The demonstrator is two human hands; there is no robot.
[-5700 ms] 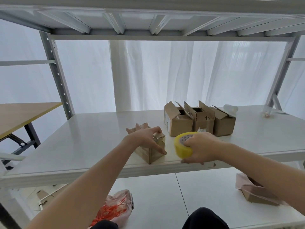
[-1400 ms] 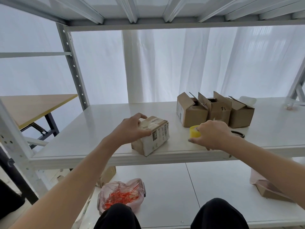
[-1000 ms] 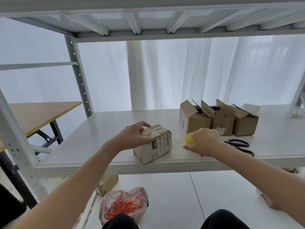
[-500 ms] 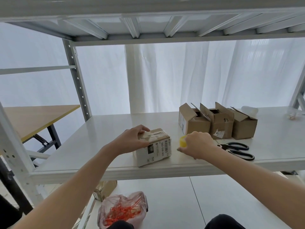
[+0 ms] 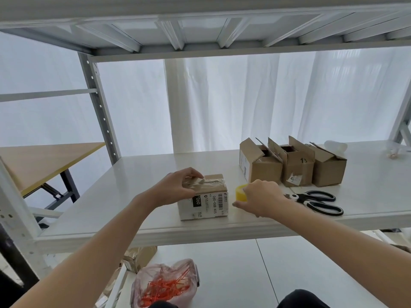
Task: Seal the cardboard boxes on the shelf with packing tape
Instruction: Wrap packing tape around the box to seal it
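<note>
Under the left hand (image 5: 175,187), whose curled fingers grip its taped top, a cardboard box (image 5: 205,203) sits on the shelf (image 5: 133,192); just right, the right hand (image 5: 263,200) curls round a yellow tape roll (image 5: 240,193). Beyond it stand three open boxes (image 5: 265,173).

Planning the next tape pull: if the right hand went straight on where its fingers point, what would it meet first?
Likely the labelled box: the right hand, on the yellow tape roll, points its fingers left at the box's right end. The gap looks short, though depth is unclear.
</note>
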